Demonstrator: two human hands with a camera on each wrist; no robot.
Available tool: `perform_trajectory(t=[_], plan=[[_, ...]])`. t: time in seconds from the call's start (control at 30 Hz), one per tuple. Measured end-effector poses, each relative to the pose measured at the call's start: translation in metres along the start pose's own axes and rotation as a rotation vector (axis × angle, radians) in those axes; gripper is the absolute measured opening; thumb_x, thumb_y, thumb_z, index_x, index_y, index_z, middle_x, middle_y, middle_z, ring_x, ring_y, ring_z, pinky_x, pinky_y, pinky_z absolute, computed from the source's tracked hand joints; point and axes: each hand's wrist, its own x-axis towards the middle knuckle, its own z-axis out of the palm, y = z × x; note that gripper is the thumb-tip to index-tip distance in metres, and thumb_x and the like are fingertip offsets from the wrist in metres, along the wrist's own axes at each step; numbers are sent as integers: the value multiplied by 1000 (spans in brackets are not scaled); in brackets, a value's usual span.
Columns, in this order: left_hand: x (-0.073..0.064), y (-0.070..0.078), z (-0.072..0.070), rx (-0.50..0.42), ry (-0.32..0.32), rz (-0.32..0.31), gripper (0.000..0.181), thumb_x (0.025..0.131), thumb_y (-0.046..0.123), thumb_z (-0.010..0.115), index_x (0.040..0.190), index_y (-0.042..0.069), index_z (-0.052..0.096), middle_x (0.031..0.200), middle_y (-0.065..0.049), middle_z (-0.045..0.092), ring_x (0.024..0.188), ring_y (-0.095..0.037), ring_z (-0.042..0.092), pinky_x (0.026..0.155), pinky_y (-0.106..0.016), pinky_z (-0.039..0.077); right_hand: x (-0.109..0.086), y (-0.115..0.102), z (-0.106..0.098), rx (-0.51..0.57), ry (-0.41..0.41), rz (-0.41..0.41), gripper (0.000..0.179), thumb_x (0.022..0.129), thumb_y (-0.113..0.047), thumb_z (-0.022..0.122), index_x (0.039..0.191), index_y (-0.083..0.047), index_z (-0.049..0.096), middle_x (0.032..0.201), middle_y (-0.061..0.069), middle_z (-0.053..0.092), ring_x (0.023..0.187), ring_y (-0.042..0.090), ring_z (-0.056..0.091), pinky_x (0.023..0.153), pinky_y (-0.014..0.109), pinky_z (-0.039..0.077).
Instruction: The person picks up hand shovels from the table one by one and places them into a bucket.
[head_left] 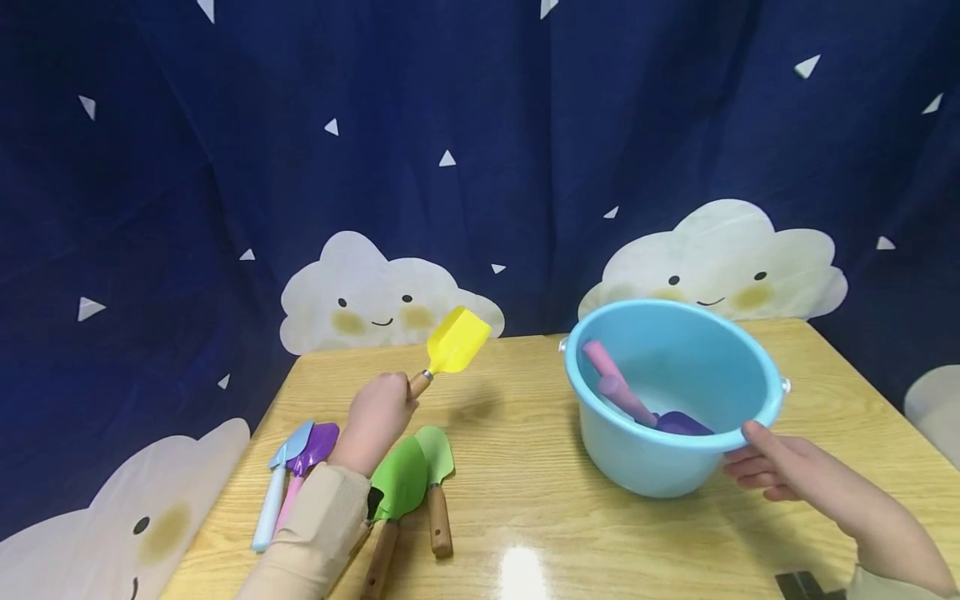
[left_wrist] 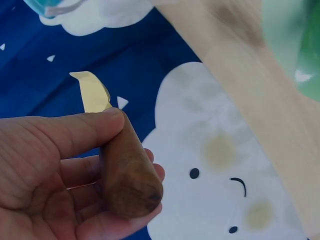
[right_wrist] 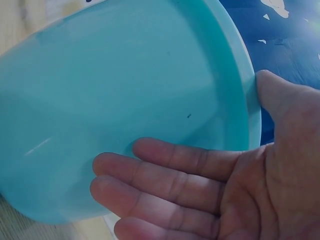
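My left hand (head_left: pixel 378 421) grips the wooden handle of a toy shovel with a yellow scoop (head_left: pixel 459 340), held above the table with the scoop pointing away to the right. In the left wrist view the thumb presses on the wooden handle (left_wrist: pixel 130 170), fingers wrapped behind it. A light blue bucket (head_left: pixel 645 458) stands at the right. My right hand (head_left: pixel 787 467) touches its near right side, thumb on the rim and fingers extended along the outer wall (right_wrist: pixel 125 90). Inside the bucket lie pink handles (head_left: pixel 630 400) and a dark purple blade (head_left: pixel 682 424).
Left of my left arm lie a light blue toy shovel (head_left: pixel 272 500) and a purple one (head_left: pixel 313 446) with a pink handle. A bright green shovel (head_left: pixel 405 479) and a pale green one (head_left: pixel 437 454) lie beside the forearm. A navy curtain (head_left: pixel 480 108) hangs behind the wooden table (head_left: pixel 517 475).
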Motion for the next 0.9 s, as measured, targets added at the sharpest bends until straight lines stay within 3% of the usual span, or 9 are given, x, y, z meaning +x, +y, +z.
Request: perform_trajectory(t=[0.4, 0.9], plan=[[11, 26, -10, 31, -8, 30, 14, 77, 10, 68, 78, 0, 58, 70, -10, 57, 63, -25, 57, 57, -37, 48, 1, 3, -1, 12, -16, -6, 70, 98, -39, 12, 113, 20, 46, 104, 26, 59, 91, 29, 60, 69, 32, 48], [16, 46, -13, 32, 57, 97, 15, 77, 11, 69, 76, 1, 58, 69, -9, 55, 62, -24, 57, 54, -36, 47, 1, 1, -1, 6, -11, 7, 71, 97, -40, 11, 113, 19, 47, 104, 25, 59, 92, 29, 60, 69, 33, 48]])
